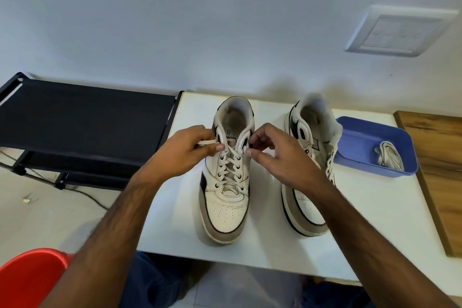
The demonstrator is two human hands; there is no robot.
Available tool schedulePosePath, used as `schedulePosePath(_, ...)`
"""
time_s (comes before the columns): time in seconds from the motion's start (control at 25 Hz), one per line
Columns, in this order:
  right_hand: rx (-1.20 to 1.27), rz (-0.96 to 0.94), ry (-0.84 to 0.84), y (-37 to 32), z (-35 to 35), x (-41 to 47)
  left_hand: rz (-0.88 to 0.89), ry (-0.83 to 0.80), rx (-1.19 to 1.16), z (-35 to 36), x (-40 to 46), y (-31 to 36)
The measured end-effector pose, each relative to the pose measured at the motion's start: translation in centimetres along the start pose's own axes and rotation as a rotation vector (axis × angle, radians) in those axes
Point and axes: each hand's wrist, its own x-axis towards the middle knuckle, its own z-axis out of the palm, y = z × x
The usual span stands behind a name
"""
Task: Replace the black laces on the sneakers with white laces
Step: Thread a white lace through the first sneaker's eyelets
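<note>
Two white sneakers with dark trim stand on the white table (175, 220), toes toward me. The left sneaker (226, 210) has a white lace (231, 165) crossed through its eyelets. My left hand (186, 151) pinches the lace's left end beside the top eyelets. At the shoe's right top eyelet, my right hand (277, 151) pinches something small; whether it is the other lace end I cannot tell. The right sneaker (308, 130) is partly hidden behind my right forearm, so its lacing is unclear. A coiled white lace (390, 156) lies in a blue tray (360, 137).
A black rack (82, 117) stands left of the table, with a cable on the floor below. A wooden board (440, 165) lies at the right edge. A red bucket (30, 280) sits at the lower left. The wall behind carries a switch plate (400, 32).
</note>
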Motion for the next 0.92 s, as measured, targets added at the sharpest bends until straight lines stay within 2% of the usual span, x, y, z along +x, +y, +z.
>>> schedulePosePath(0.2,0.026,0.009,0.066,0.2,0.7,0.0,0.064,0.075,-0.081,0.3,0.0,-0.8)
schedulePosePath(0.32,-0.008,-0.036,0.100,0.4,0.5,0.6,0.068,0.102,-0.033,0.2,0.2,-1.4)
schedulePosePath(0.6,-0.073,-0.072,0.089,0.3,0.2,1.0,0.090,0.119,-0.039,0.1,0.2,-1.4)
schedulePosePath(0.76,-0.144,-0.049,0.013,-0.7,-1.0,0.9,0.131,0.140,-0.134,-0.3,-0.1,-0.8)
schedulePosePath(0.92,-0.117,0.018,-0.182,-0.7,-2.8,0.7,0.209,0.321,-0.463,-1.2,-0.7,0.1)
